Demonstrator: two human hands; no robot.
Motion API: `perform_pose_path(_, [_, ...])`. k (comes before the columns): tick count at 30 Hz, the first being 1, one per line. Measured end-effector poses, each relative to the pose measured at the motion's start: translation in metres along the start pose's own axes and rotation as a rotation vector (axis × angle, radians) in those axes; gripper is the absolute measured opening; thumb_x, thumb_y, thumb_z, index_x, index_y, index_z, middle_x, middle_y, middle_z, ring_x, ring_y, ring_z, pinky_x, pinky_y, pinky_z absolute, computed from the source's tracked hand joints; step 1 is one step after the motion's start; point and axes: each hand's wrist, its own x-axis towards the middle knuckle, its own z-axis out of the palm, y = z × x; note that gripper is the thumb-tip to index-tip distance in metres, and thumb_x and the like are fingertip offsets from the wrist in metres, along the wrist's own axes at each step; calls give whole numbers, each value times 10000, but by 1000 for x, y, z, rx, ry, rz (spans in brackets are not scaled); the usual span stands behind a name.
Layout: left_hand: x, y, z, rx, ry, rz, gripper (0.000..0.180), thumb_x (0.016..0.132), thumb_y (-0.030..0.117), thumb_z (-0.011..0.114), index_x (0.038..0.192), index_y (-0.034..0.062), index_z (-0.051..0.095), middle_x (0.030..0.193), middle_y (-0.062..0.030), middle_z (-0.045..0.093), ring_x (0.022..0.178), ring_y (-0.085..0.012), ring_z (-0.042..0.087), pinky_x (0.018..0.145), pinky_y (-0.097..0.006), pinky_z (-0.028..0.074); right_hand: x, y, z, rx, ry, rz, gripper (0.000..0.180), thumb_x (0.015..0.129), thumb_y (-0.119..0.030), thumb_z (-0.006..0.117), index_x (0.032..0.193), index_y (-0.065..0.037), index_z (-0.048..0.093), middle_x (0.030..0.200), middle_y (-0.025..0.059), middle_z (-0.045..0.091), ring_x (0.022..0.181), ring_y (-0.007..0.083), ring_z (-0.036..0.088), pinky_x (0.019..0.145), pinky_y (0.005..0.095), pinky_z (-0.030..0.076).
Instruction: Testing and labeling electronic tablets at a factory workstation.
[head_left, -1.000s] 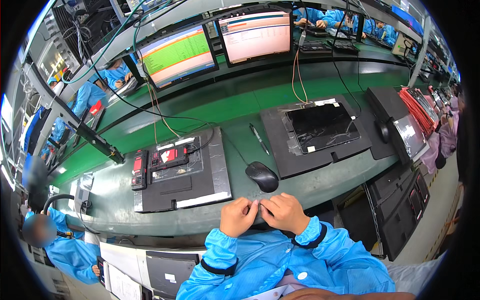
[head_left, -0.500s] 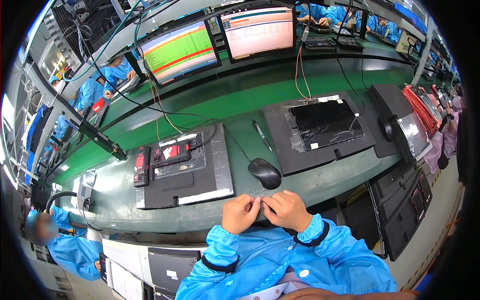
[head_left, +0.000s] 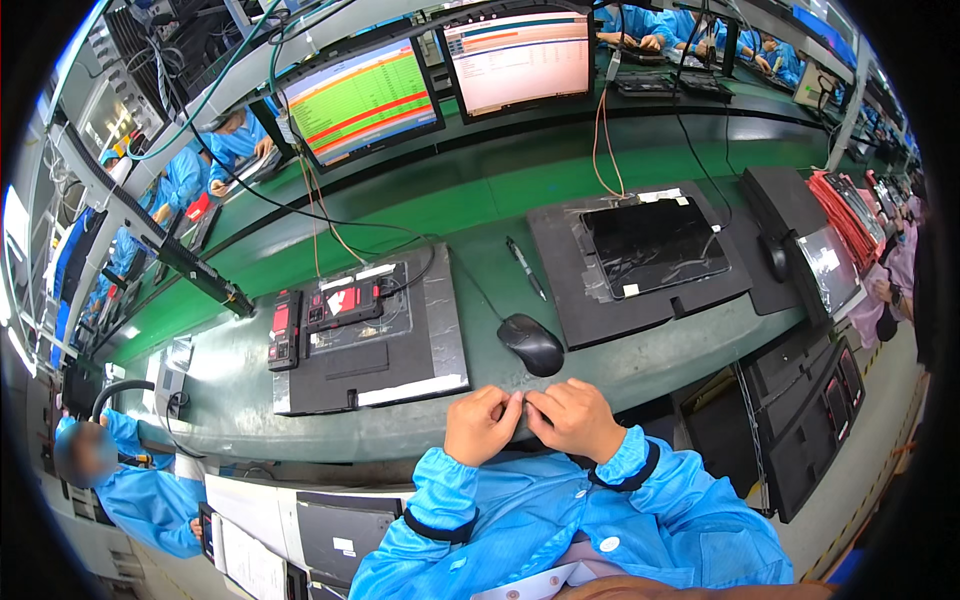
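My left hand (head_left: pixel 480 425) and my right hand (head_left: pixel 577 418) meet at the bench's front edge, thumbs almost touching. Both are closed with curled fingers; anything pinched in them is too small or hidden to make out. Just beyond them a black computer mouse (head_left: pixel 531 345) rests on the green bench top (head_left: pixel 490 265). A pen (head_left: pixel 526 268) lies behind the mouse. To the right, a black tablet (head_left: pixel 655 245) lies screen up on a dark foam pad (head_left: pixel 620 328). On the left foam pad (head_left: pixel 400 350) sit a black-and-red handheld device (head_left: pixel 343 303) and a similar one (head_left: pixel 285 330) at its side.
Two monitors (head_left: pixel 360 100) (head_left: pixel 517 60) stand at the back, with cables hanging down. A second mouse (head_left: pixel 772 258) and red sleeves (head_left: pixel 845 225) are at the right. Black trays (head_left: pixel 800 420) sit below the bench's right end. A person in blue (head_left: pixel 150 500) is at lower left.
My hands keep the same closed pose at the bench edge. The view has shifted very slightly; nothing on the bench has visibly moved.
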Motion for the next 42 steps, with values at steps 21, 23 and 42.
perform_pose_path(21, [3,-2,2,-23,23,22,263,901,130,795,719,29,634,599,-90,522,482,-235,496,474,-376,367,1,2,4,7,16,21,119,834,-127,763,926,-77,706,706,54,557,618,252,582,578,392,447])
perform_pose_path(23, [3,-2,3,-36,25,28,247,895,122,798,727,28,643,604,-88,530,485,-226,504,476,-366,375,-1,2,5,13,11,21,121,833,-128,764,926,-77,706,708,54,560,619,252,582,579,392,449])
perform_pose_path(42, [0,-2,0,-41,18,31,231,894,122,799,745,21,654,617,-85,543,491,-214,512,477,-359,386,1,-1,4,-3,0,19,115,831,-128,770,904,-79,697,700,53,550,612,249,580,576,386,445])
